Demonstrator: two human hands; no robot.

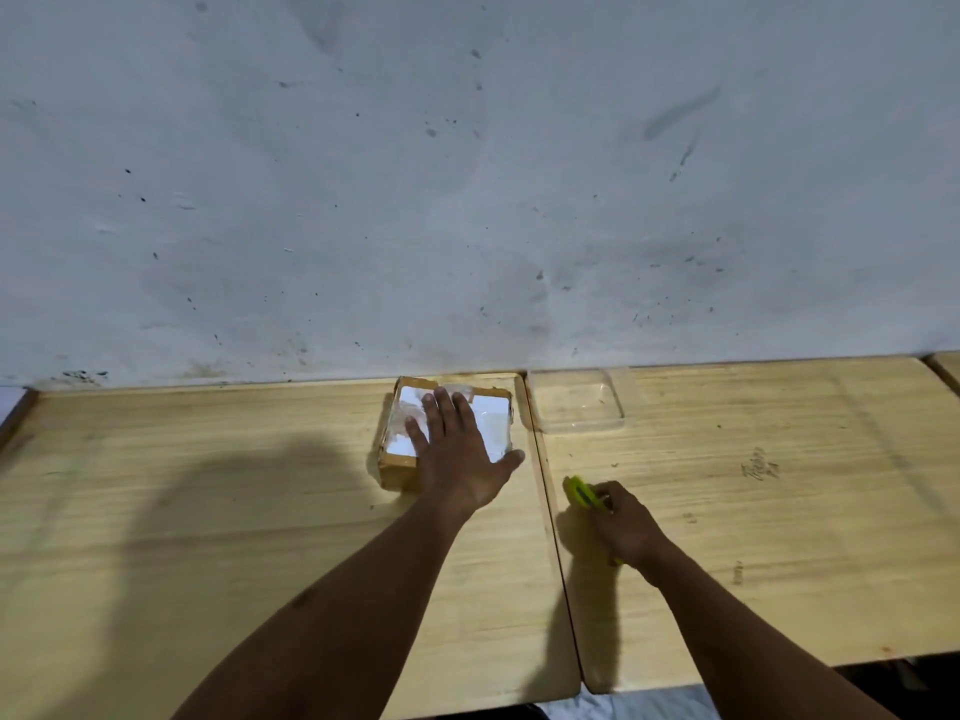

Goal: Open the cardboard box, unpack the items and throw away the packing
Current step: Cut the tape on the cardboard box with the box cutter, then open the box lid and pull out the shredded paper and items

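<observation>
Head view looks down on two pale wooden desks pushed side by side against a stained white wall point(467, 174), with a narrow seam running between them. Using the cardboard box point(400, 467) as the landmark: it sits flat on the left desk point(208, 511), at the far edge close to the wall and just left of the seam. Its top is covered by a white label point(493, 423) and clear, shiny tape, and the flaps look closed.

On top of the box the left hand point(457, 454) lies palm down, fingers spread and flat, thumb reaching over the box's near right corner; it presses on the lid rather than gripping anything, so its grip is apart.

Right of the box and nearer the person, across the seam on the right desk point(779, 485), the right hand point(626, 527) has its grip clamped on a yellow-green utility knife point(584, 495). The knife's front end points up and left toward the box, with a gap between them; I cannot tell whether a blade is extended.

Directly right of the box, just past the seam and also near the wall, rests a clear plastic container point(579, 405), shallow and see-through.
</observation>
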